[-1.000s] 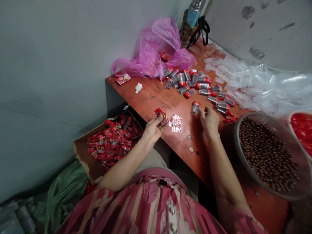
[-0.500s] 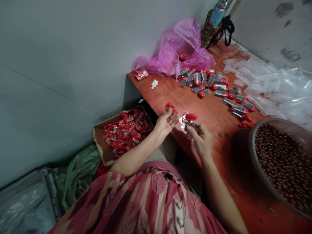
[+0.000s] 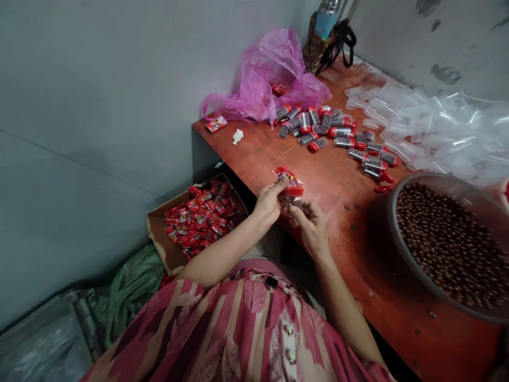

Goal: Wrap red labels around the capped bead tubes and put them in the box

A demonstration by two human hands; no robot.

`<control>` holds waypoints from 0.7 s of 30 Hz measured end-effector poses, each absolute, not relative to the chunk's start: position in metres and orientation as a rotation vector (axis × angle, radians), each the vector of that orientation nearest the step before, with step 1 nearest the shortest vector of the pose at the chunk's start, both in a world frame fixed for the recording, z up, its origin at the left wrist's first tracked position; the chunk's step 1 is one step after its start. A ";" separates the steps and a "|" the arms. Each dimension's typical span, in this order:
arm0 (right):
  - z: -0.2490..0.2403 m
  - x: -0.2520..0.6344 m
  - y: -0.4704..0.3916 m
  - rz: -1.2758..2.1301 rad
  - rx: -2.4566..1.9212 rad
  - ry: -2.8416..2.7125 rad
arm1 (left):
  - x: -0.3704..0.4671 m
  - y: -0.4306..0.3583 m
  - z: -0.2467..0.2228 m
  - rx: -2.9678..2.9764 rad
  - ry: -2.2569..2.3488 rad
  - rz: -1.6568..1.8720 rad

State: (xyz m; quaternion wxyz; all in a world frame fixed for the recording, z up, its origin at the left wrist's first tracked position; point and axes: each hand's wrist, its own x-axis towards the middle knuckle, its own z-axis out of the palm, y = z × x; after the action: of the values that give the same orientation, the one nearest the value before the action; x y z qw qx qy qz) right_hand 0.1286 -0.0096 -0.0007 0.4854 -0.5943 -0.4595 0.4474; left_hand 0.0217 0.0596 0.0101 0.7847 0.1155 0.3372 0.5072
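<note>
My left hand (image 3: 271,201) pinches small red printed wrappers (image 3: 283,172) between thumb and fingers, just over the table's near edge. Close against it, my right hand (image 3: 312,223) grips a small clear container (image 3: 295,195) with a red cap and dark contents. The container's capped end meets the wrapper; whether it is inside the wrapper I cannot tell. Beyond my hands, several similar red-capped containers (image 3: 340,132) lie loose on the red table (image 3: 334,183). Down to the left, a cardboard box (image 3: 156,225) holds many red wrapped pieces (image 3: 207,215).
A grey tub (image 3: 393,207) of shiny brown beads stands at right. Clear empty tubes (image 3: 429,122) are heaped behind it. A pink plastic bag (image 3: 266,74), a loose packet (image 3: 216,124), a white scrap (image 3: 237,137) and a bottle (image 3: 326,18) are farther back. Green sacking (image 3: 133,286) lies lower left.
My right hand has moved left with the red-capped container, bringing it up to the wrapper in my left hand. The view has shifted slightly to the right.
</note>
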 end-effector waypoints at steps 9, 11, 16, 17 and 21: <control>-0.005 0.131 -0.013 0.848 -1.513 -1.148 | 0.024 0.060 0.011 0.475 0.712 0.990; -0.003 0.132 -0.012 1.012 -1.426 -1.043 | 0.024 0.060 0.011 0.525 0.728 0.959; 0.002 0.135 -0.008 1.197 -1.340 -0.958 | 0.021 0.063 0.007 0.652 0.733 0.974; 0.002 0.136 -0.008 1.156 -1.367 -1.000 | 0.020 0.064 0.006 0.656 0.741 0.986; 0.001 0.137 -0.010 0.953 -1.476 -1.166 | 0.019 0.066 0.008 0.646 0.723 0.981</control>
State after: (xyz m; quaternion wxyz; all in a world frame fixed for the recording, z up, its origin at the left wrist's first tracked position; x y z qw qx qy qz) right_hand 0.1369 -0.0097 0.0012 0.4938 -0.6086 -0.4809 0.3930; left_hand 0.0191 0.0659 0.0083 0.7716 0.2980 0.3335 0.4524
